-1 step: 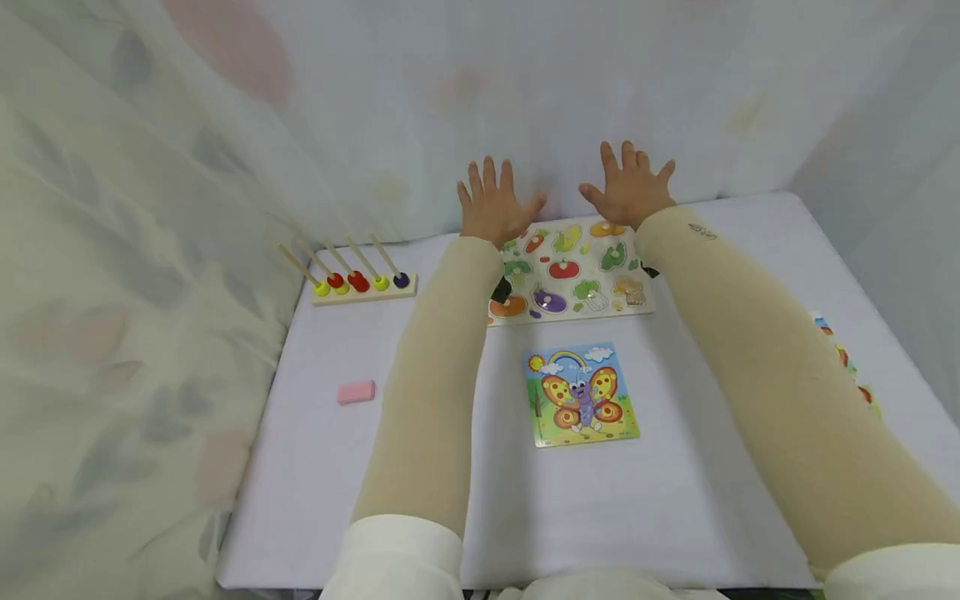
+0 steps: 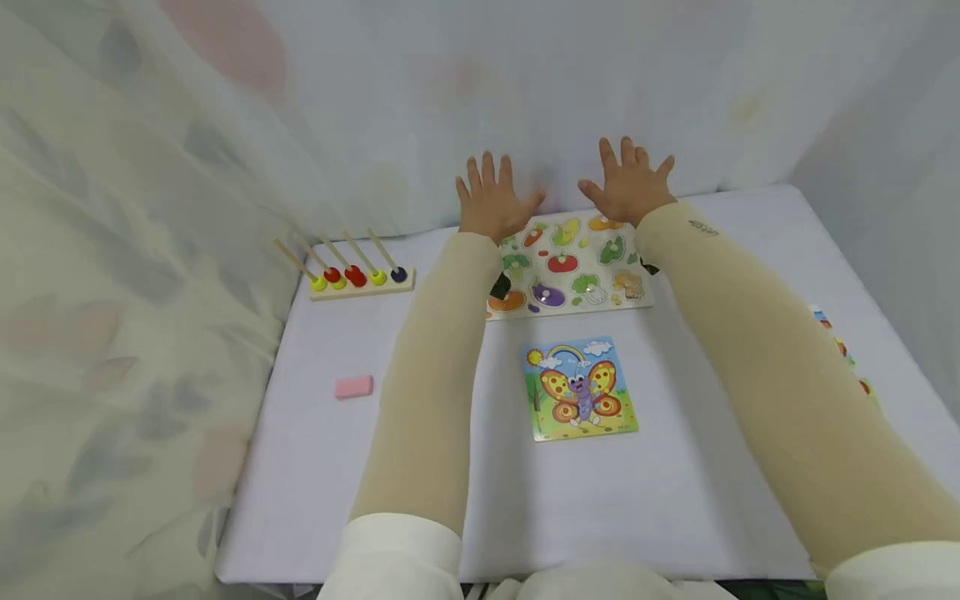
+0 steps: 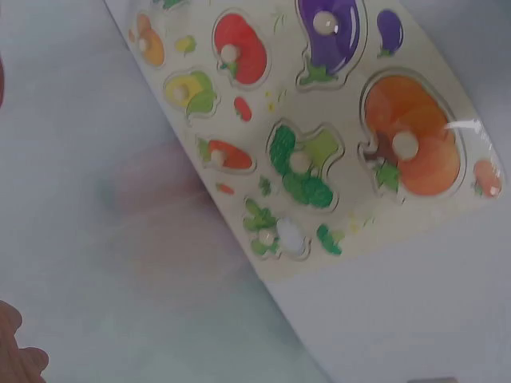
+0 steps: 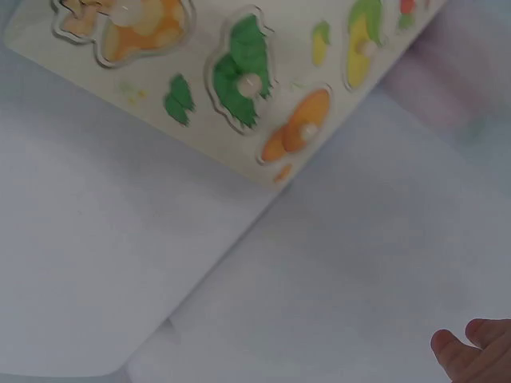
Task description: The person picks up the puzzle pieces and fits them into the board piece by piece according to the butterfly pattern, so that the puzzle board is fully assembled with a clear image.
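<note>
Both arms reach toward the back of the table in the head view. My left hand (image 2: 497, 200) spreads its straight fingers above the back edge, past a vegetable knob puzzle (image 2: 573, 287). To its right, my right hand (image 2: 632, 185) is spread in the same way, thumb pointing inward. Neither hand holds anything. The puzzle board carries knobbed pieces, among them a tomato (image 2: 562, 263), an eggplant (image 2: 548, 295) and a pumpkin (image 3: 411, 136). Only the fingertips (image 4: 463, 351) show in the right wrist view's lower corner. Nearer the body lies a butterfly picture puzzle (image 2: 580, 389).
At the back left stands a wooden bead rack (image 2: 362, 285) with slanted pegs and coloured beads. A pink block (image 2: 354, 387) lies on the left of the white-covered table (image 2: 300, 500). Colourful flat pieces (image 2: 840, 346) are partly behind the right forearm. Patterned curtains (image 2: 135, 333) surround the table.
The table and its things sit slightly higher in the head view now. Both hands keep nearly the same spread pose.
</note>
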A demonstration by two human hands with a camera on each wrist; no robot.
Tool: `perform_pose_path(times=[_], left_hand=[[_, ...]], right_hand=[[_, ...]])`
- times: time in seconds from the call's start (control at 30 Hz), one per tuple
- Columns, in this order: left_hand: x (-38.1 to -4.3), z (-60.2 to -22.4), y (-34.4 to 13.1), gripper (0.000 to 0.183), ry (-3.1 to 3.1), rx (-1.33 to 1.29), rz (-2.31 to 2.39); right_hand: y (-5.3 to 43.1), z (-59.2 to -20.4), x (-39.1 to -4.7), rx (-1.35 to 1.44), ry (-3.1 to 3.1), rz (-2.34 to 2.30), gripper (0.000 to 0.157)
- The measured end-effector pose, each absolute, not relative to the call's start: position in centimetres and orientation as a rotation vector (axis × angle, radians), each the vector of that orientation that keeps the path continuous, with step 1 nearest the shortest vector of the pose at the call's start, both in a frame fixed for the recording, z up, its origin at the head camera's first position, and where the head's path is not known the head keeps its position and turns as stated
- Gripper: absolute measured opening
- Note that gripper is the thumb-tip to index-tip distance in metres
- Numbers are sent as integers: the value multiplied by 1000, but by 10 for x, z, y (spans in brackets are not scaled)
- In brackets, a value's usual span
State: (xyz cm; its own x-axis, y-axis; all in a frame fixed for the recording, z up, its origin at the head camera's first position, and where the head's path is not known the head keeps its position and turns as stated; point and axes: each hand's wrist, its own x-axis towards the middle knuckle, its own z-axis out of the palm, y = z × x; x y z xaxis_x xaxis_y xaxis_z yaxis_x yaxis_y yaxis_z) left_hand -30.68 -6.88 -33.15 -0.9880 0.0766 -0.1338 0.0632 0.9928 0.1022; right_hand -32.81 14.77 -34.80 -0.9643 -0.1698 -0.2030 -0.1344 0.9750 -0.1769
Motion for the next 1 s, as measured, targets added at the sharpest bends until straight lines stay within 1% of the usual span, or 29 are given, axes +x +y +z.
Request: perform_pose_path(times=[0.2, 0.33, 0.5, 0.6, 0.67, 0.73, 0.8, 0.9, 0.93, 1.0], left_hand=[[-307, -329, -70, 93, 2959, 113, 93], [-303, -322, -71, 94, 2942, 152, 116], [-297, -313, -77, 97, 2923, 230, 100], [-290, -315, -83, 98, 2895, 248, 54], [-282, -319, -85, 96, 2851, 268, 44], [-269, -324, -83, 91, 2790, 342, 19], [-251, -331, -79, 84, 2734, 470, -20], [-215, -340, -71, 78, 2655, 686, -64], [-200, -344, -69, 78, 2629, 738, -69], [-172, -351, -70, 85, 2576, 811, -75]], right_hand=[[150, -344, -329, -227, 2883, -242, 83], [149, -333, -324, -307, 2905, -235, 82], [143, -319, -308, -437, 2921, -194, 85], [139, -319, -296, -474, 2895, -176, 86], [137, -323, -287, -502, 2876, -168, 87], [136, -327, -274, -550, 2846, -170, 84], [138, -332, -255, -641, 2816, -163, 77], [145, -341, -211, -797, 2783, -87, 66], [147, -345, -194, -850, 2769, -58, 65], [153, -354, -160, -922, 2730, 0, 72]])
